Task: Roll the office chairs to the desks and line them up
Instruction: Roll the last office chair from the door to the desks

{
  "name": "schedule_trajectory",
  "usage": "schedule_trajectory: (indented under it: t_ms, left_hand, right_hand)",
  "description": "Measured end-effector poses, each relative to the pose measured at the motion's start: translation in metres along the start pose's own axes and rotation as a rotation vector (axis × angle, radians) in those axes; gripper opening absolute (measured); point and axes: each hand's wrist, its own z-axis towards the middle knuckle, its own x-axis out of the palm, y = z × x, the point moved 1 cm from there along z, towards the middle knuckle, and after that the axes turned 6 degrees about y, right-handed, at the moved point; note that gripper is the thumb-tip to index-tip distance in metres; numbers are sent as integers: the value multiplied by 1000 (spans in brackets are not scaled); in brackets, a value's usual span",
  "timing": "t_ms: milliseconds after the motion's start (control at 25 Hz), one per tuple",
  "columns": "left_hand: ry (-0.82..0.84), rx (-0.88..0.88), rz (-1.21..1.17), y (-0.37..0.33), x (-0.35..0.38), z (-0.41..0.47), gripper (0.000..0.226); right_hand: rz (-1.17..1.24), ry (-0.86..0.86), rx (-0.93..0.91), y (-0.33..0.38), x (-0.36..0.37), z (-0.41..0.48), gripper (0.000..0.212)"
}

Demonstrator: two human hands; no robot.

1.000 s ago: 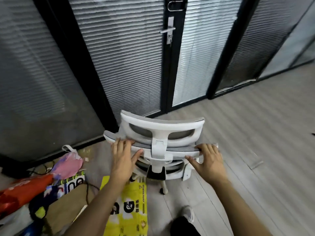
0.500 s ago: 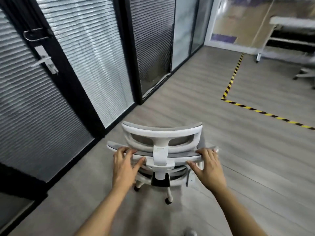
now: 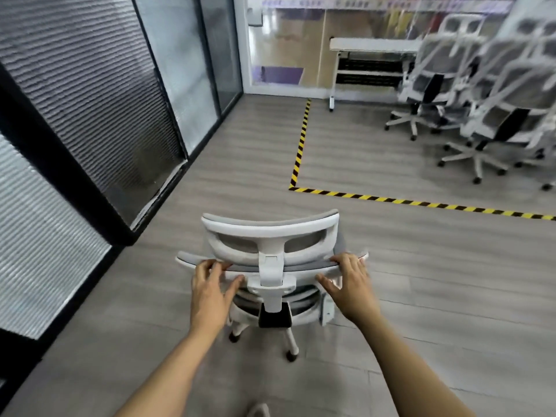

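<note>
I see a white-framed chair (image 3: pixel 270 234) with grey mesh standing upright on its casters right in front of me, its back toward me. Well ahead on the right, similar chairs (image 3: pixel 433 85) cluster, blurred, beside a white desk (image 3: pixel 373 44).

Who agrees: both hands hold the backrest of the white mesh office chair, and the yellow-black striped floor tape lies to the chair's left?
Wrong side. The head view shows the yellow-black striped floor tape ahead and to the right of the white mesh office chair, not its left. The left hand and right hand do hold its backrest.
</note>
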Motion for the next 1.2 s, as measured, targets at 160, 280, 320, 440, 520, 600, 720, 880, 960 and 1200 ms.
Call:
schedule_trajectory:
  t_ms: [160, 280, 320, 440, 520, 600, 720, 880, 960, 1200]
  left_hand:
    - [52, 65, -26, -46, 84, 114, 33]
    - [105, 134, -48, -80, 144, 208, 34]
    - [125, 161, -43, -93, 164, 241, 34]
    - [198, 203, -56, -135, 227, 334, 33]
    - [223, 245, -66, -166, 270, 385, 34]
    - [237, 291, -71, -199, 318, 441, 34]
    - [255, 309, -76, -250, 389, 520, 35]
    - [263, 310, -62, -321, 488, 617, 36]
    - [273, 318, -41, -359, 533, 665, 35]
    - [273, 300, -62, -456, 659, 815, 27]
  right_hand:
    - [-14, -68, 73, -78, -36, 84, 49]
    - [-5, -117, 158, -131, -62, 150, 54]
    - [-21, -126, 174, -148, -72, 174, 55]
    - [-9, -162, 270, -206, -102, 240, 51]
    - [-4, -190, 305, -248, -121, 279, 51]
    - [9, -216, 322, -297, -141, 326, 54]
    - [17, -264, 344, -373, -176, 399, 53]
    - [29, -244, 362, -483, -227, 497, 57]
    - [15, -209, 362, -536, -255, 550, 58]
    - [-7, -143, 410, -673, -334, 710, 50]
